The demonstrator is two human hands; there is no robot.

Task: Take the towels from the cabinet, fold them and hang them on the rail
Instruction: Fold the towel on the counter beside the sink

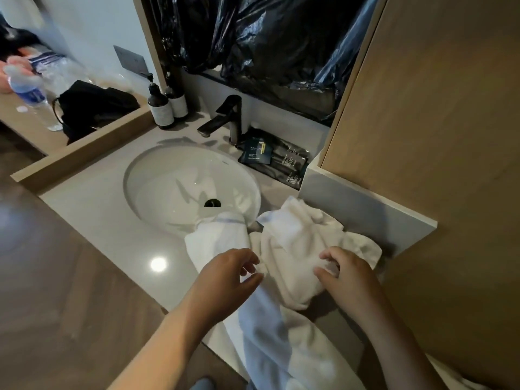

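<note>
Two white towels lay on the table (pixel 98 218) beside the sink (pixel 168 175), neither of them folded. The crumpled towel (pixel 298 246) sat heaped against the foot of the wooden unit (pixel 436 122). The long towel (pixel 216 240) ran from inside the sink, over the table's near edge and down out of sight.

Progress, as judged: the fetching step appeared complete for these two pieces, and folding had barely begun. Hanging was still outstanding, and no rail was in view.

The right hand (pixel 349 277) rested on the crumpled towel with its fingers (pixel 329 253) and thumb curled into the cloth, pinching a bunch of it. The left hand (pixel 230 274) hovered at the seam between the two towels, fingers half curled and thumb apart. Whether it held an edge could not be determined.

Containers noted:
- The sink held one end of the long towel near the drain and nothing else visible.
- A dark tray (pixel 281 175) behind it, near the faucet (pixel 228 116), held dark sachets.
- Two pump bottles (pixel 161 108) stood at the back, their fill level not visible.
- The wooden unit showed only a closed face, so its contents were hidden.
</note>
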